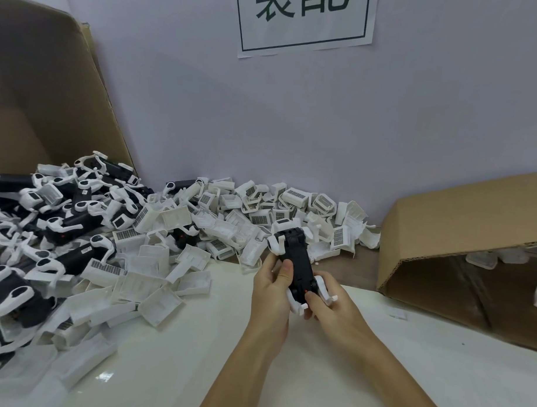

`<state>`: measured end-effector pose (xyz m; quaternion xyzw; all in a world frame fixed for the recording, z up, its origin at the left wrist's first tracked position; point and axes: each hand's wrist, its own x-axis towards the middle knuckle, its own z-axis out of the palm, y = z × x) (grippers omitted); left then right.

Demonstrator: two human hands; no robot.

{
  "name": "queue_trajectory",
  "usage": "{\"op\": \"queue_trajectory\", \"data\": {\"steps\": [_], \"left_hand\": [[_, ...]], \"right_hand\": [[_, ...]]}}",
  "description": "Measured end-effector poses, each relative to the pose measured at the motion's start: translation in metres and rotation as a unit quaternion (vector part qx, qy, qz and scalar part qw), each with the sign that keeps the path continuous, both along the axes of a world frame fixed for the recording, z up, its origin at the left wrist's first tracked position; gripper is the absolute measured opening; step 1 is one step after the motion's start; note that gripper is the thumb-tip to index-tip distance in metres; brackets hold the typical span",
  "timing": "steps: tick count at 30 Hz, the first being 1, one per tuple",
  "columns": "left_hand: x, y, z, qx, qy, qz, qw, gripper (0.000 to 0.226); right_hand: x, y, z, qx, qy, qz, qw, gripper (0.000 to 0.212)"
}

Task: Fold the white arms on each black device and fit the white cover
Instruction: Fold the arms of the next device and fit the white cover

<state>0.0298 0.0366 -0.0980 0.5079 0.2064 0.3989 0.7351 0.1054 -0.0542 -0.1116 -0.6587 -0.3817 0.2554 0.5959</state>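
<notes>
I hold one black device [296, 259] with white arms above the white table, its long body pointing away from me. My left hand [272, 290] grips its left side, thumb laid across the black top. My right hand [327, 306] pinches the near end, fingers among the white arms [323, 289] there. Another white arm [275, 243] sticks out at the far left end. A heap of black devices with white arms [62, 226] lies at the left. Loose white covers [261, 212] are piled along the wall and spill toward me.
A tall cardboard sheet [51, 98] leans at the back left. At the right an open cardboard box [460, 240] lies on its side with a few white pieces inside. A paper sign [304, 22] hangs on the wall. Bare white table [180, 352] lies in front.
</notes>
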Motion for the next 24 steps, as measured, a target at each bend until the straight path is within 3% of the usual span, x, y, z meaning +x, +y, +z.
{"op": "queue_trajectory", "data": {"steps": [9, 24], "left_hand": [[0.0016, 0.0035, -0.0044, 0.003, 0.001, 0.003, 1.000, 0.019], [0.0013, 0.0018, -0.0047, -0.003, -0.008, -0.014, 1.000, 0.020]], "right_hand": [[0.0027, 0.0011, 0.0002, 0.015, 0.039, 0.022, 0.999, 0.025], [0.0025, -0.0014, 0.0004, 0.024, 0.033, 0.034, 0.999, 0.028]]}}
